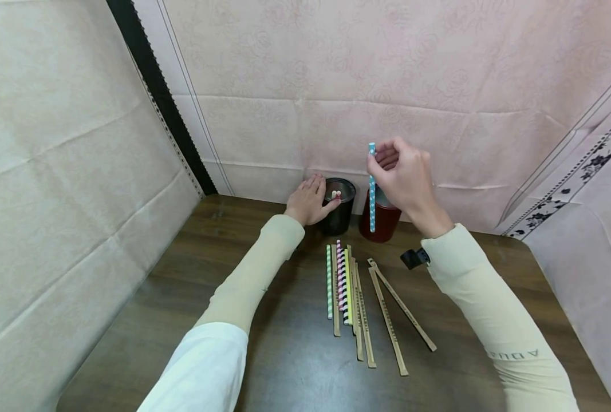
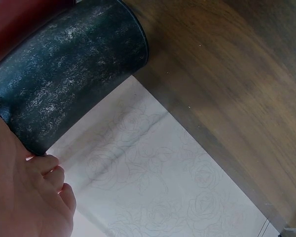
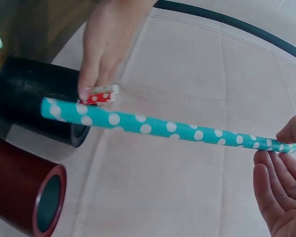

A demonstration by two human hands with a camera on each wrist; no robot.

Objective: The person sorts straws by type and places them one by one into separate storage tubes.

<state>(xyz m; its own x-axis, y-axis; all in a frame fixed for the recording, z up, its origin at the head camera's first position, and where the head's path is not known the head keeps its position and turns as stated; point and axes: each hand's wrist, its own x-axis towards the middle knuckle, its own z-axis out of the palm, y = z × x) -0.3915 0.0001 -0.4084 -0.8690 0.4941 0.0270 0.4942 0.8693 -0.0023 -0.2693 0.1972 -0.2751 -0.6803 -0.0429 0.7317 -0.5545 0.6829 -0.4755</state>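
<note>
My right hand (image 1: 400, 174) pinches a blue paper straw with white dots (image 3: 155, 126) near its upper end. The straw hangs upright in the head view, its lower end in front of the dark red cup (image 1: 382, 226). My left hand (image 1: 307, 200) holds the black cup (image 1: 338, 220) at its rim, thumb over the mouth beside the ends of a red dotted straw (image 3: 98, 97) and a pale one. In the left wrist view, the fingers (image 2: 54, 177) extend past the rim of the cup. What lies deeper in either cup is hidden.
Several straws lie on the wooden table (image 1: 181, 326) before the cups: a green-striped straw (image 1: 329, 280), pink, black and yellow ones, and brown paper-wrapped straws (image 1: 387, 320). A cloth-covered wall (image 1: 362, 74) stands close behind the cups, with another at the left (image 1: 52, 171).
</note>
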